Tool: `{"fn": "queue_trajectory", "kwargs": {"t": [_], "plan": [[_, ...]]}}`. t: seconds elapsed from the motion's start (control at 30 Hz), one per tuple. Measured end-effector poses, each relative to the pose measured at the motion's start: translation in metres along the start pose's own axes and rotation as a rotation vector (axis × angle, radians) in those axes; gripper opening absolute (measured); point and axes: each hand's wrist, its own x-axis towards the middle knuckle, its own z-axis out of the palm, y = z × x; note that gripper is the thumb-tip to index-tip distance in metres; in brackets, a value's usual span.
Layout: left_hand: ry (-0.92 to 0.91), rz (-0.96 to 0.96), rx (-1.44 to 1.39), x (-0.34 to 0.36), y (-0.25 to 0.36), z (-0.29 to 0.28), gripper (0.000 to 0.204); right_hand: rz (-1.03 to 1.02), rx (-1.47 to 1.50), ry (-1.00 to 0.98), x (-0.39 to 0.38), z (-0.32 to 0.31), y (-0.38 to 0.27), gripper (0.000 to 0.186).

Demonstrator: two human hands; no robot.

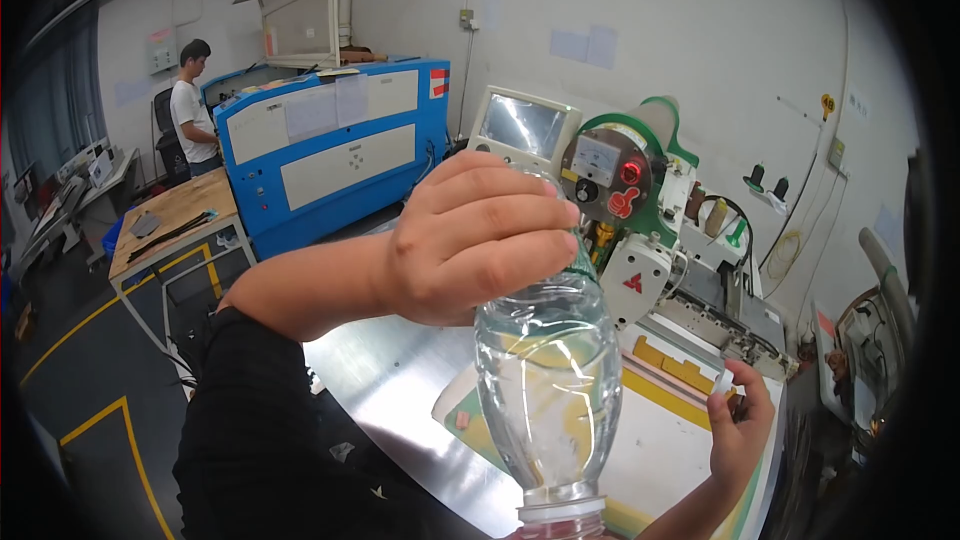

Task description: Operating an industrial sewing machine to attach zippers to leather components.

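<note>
Left hand [485, 240] wraps around the upper end of a clear, rippled, waisted plastic bottle [548, 380], neck down, in front of the smooth, shiny metal table [375, 360]; squeezing the bottle's thin-looking wall could spill any liquid. By the table's right edge, the right hand [738, 430] pinches what looks like a small white plastic cap [723, 381]; slack fingertips might drop it.

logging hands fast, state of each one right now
Left hand: closed, holding the bottle.
Right hand: closed, pinching what looks like a white cap.
</note>
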Motion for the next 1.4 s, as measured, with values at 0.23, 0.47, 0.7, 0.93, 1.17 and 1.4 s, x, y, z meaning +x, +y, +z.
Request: {"fn": "queue_trajectory", "kwargs": {"t": [0.23, 0.47, 0.7, 0.93, 1.17, 1.4], "plan": [[0.007, -0.005, 0.011, 0.006, 0.001, -0.006, 0.047, -0.024, 0.091, -0.045, 0.002, 0.004, 0.006, 0.044], [0.113, 0.001, 0.027, 0.007, 0.000, -0.005, 0.044, -0.005, 0.025, -0.067, 0.001, 0.003, 0.000, 0.043], [0.007, 0.008, 0.047, 0.009, 0.003, -0.016, 0.047, -0.027, -0.001, -0.058, 0.001, 0.008, 0.000, 0.037], [0.032, 0.027, 0.052, 0.008, 0.000, -0.015, 0.048, -0.028, -0.005, -0.079, 0.001, 0.006, 0.003, 0.036], [0.086, 0.021, 0.064, 0.008, 0.000, -0.009, 0.044, -0.020, -0.037, -0.083, -0.001, 0.006, 0.003, 0.036], [0.019, 0.025, 0.060, 0.012, 0.004, -0.016, 0.048, -0.015, 0.019, -0.073, -0.002, 0.005, 0.007, 0.036]]}}
